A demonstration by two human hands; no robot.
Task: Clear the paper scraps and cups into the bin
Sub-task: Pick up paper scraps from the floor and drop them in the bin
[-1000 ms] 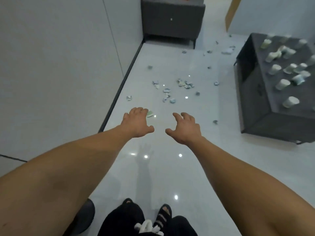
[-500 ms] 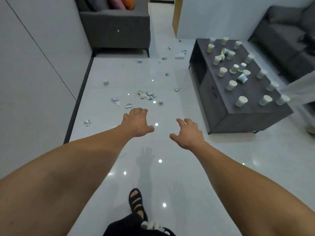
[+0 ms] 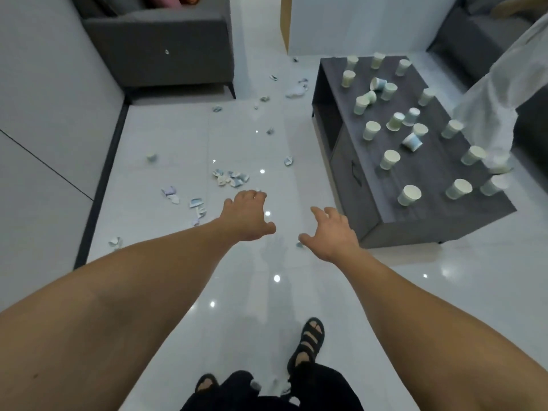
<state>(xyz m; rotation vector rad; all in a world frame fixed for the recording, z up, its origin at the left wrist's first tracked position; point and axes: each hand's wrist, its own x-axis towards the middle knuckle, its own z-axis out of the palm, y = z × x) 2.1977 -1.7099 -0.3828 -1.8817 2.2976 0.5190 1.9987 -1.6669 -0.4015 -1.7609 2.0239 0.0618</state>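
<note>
You are walking up the glossy floor [image 3: 166, 137] with both arms stretched out, your left hand [image 3: 247, 216] and right hand [image 3: 332, 234] staying loosely spread, fingers slightly bent, holding nothing, as half a second ago. The paper scraps [image 3: 231, 178] are lying scattered on the tiles just beyond your left hand, nearer than before, while the cups [image 3: 409, 195] are standing and lying all over the dark coffee table [image 3: 436, 215] to your right, now filling more of the view. A sandalled foot [image 3: 308, 342] is showing further right than earlier, and a blurred white sheet [image 3: 492, 93] is hanging in at the right edge.
</note>
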